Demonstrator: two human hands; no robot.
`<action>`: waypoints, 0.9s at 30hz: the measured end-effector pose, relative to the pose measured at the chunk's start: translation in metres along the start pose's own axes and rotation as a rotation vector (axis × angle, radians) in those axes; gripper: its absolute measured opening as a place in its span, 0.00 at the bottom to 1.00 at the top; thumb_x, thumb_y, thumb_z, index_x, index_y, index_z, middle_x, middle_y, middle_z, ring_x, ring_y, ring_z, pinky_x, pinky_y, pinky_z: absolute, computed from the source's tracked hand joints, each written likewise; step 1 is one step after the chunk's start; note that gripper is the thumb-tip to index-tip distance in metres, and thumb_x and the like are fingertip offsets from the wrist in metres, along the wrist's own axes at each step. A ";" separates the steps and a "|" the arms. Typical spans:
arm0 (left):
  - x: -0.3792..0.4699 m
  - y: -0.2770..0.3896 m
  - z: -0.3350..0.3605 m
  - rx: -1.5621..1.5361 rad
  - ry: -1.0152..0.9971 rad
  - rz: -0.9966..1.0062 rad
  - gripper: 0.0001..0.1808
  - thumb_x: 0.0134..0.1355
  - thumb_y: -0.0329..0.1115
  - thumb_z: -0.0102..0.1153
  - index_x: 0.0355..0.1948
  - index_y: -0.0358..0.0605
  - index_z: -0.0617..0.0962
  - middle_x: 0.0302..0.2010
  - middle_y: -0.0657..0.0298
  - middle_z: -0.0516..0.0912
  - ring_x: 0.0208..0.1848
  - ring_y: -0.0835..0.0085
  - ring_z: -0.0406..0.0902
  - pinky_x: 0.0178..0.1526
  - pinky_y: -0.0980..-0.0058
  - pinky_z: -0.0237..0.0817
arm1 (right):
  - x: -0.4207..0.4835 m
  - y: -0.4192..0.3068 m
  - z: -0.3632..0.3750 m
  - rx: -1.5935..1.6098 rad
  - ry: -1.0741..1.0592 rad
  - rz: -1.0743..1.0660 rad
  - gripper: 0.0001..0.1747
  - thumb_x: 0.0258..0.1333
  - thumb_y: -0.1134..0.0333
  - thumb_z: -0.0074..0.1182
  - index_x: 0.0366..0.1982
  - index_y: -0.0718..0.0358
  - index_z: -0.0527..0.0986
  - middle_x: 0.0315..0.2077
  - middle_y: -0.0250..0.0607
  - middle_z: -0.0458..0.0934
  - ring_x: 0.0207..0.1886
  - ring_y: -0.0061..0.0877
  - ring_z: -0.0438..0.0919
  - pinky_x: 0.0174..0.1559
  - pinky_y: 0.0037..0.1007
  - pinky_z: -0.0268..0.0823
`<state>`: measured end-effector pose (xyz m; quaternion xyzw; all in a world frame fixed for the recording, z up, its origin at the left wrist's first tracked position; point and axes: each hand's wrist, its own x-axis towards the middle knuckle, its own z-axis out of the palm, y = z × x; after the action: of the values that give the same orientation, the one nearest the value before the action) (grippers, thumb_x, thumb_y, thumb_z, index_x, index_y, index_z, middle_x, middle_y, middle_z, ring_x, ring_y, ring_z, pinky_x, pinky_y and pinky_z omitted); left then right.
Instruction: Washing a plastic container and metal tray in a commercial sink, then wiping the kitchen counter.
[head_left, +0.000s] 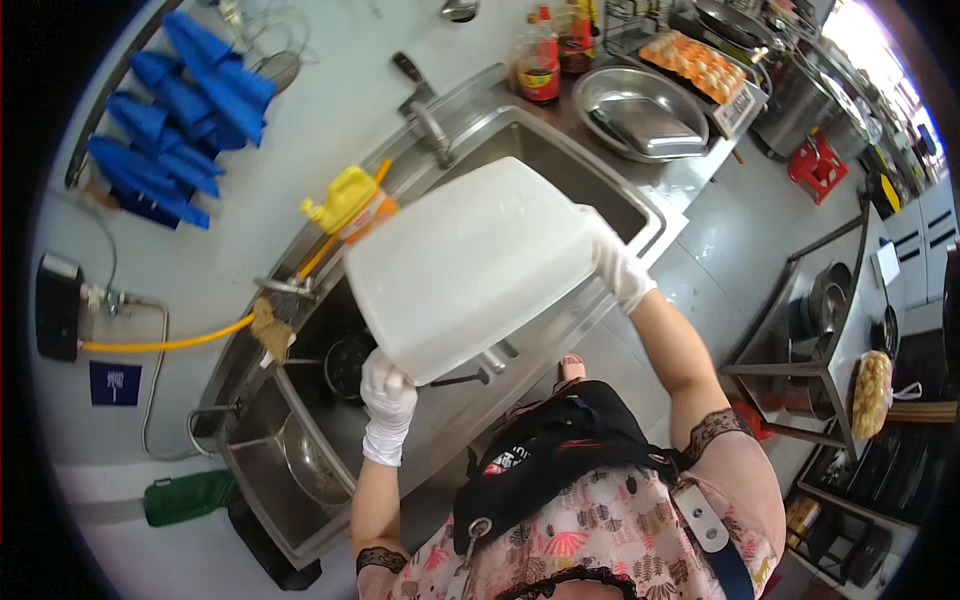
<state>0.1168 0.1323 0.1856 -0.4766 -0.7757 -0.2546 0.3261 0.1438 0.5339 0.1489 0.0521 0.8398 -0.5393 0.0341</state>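
A large white plastic tub (472, 262) is held over the stainless steel sinks, its broad flat face towards me. My left hand (388, 405), in a white glove, grips its lower left corner. At the tub's right end my right hand (616, 262), also gloved in white, holds the edge; some of its fingers are hidden. Behind the tub is a sink basin (555, 165) with a metal faucet (431, 133). A yellow bottle (341, 199) stands on the sink's back ledge, near the tub's left upper side. A dark pan (349, 366) lies in the middle basin, beside my left hand.
A steel bowl (319, 457) sits in the left basin. On the right counter are a metal basin (641, 112), sauce bottles (538, 64) and a tray of eggs (694, 66). A cleaver (416, 82) is against the wall. A metal shelf (795, 367) stands at right.
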 end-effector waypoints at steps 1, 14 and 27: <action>0.009 0.004 0.010 0.037 0.058 -0.015 0.15 0.47 0.22 0.59 0.36 0.41 0.70 0.37 0.53 0.75 0.38 0.51 0.75 0.38 0.59 0.68 | 0.002 -0.001 0.000 -0.003 0.042 0.019 0.17 0.52 0.67 0.54 0.43 0.67 0.75 0.38 0.40 0.80 0.40 0.28 0.78 0.43 0.32 0.71; 0.047 0.070 0.099 -0.296 0.011 -0.656 0.12 0.56 0.27 0.59 0.41 0.36 0.73 0.40 0.55 0.77 0.43 0.61 0.75 0.45 0.68 0.67 | -0.025 0.026 -0.037 -0.002 0.498 0.226 0.17 0.53 0.67 0.53 0.45 0.67 0.74 0.41 0.41 0.78 0.43 0.28 0.77 0.45 0.33 0.70; 0.007 0.112 0.056 -1.323 0.507 -1.604 0.17 0.63 0.36 0.49 0.50 0.39 0.73 0.41 0.61 0.80 0.35 0.72 0.79 0.30 0.77 0.69 | -0.054 0.035 0.013 -0.213 -0.610 -0.407 0.18 0.54 0.67 0.52 0.47 0.66 0.73 0.43 0.42 0.77 0.45 0.29 0.76 0.47 0.33 0.69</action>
<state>0.2011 0.2220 0.1631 0.1571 -0.4799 -0.8564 -0.1080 0.2021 0.5341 0.1184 -0.2824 0.8356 -0.4355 0.1801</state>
